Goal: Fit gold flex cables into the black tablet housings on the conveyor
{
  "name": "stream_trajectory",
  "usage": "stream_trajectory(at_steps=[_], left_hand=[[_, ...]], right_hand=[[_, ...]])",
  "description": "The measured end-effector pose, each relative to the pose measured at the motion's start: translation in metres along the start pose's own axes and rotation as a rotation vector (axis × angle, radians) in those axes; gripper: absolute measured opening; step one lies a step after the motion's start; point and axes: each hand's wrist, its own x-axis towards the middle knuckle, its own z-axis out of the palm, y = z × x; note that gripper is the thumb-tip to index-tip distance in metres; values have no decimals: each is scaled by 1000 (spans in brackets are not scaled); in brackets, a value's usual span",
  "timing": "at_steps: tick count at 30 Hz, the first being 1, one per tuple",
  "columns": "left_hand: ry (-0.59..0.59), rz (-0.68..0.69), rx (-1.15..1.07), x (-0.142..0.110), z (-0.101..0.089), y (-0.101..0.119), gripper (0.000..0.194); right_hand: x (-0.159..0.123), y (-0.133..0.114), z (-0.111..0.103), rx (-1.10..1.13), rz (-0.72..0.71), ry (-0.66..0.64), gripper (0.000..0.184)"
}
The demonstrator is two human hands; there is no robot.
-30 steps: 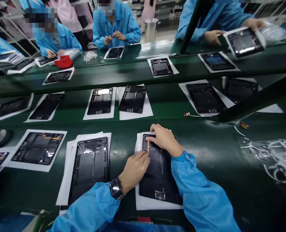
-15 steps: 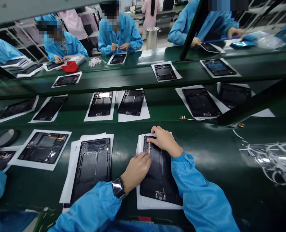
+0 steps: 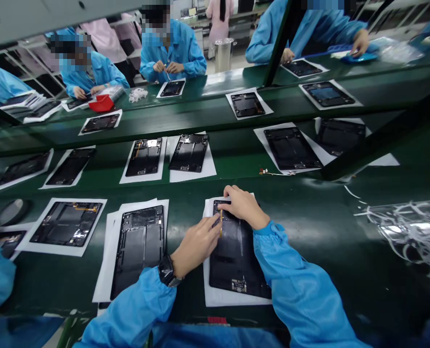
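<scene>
**Position Record, Station Front**

The black tablet back housing (image 3: 238, 261) lies on a white paper sheet (image 3: 222, 300) on the green bench (image 3: 327, 251), directly ahead of me. Its long axis runs away from me with a slight lean. A narrow amber flex strip (image 3: 221, 223) lies along that axis near the far end of the housing.

My left hand (image 3: 196, 246) enters from the near left. Its fingertips (image 3: 218, 218) are drawn narrowly together at the strip's upper end; I cannot tell whether they pinch it. My right hand (image 3: 244, 207) is open, laid across the far end of the housing, just beyond the strip. The left hand is nearer the strip's length. A wristwatch (image 3: 166, 270) sits on my left wrist. A second housing (image 3: 138, 251) lies on its own sheet to the left.
</scene>
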Motion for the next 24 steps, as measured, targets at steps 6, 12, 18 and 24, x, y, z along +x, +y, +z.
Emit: stream_trajectory(at_steps=[6,12,18,24], left_hand=[[-123,112,107,1,3,0,32],[-125,141,81,-5,-1,-3,35],[-28,105,-58,-17,0,-11,28],[-15,160,5,-17,4,-11,17]], right_hand=[[1,0,-1,21,8,-16,35],[-1,-3,-3,55,15,-15,32],[-13,-3,-23,122,-39,-40,18],[-53,-10,-50,434,-61,-45,22]])
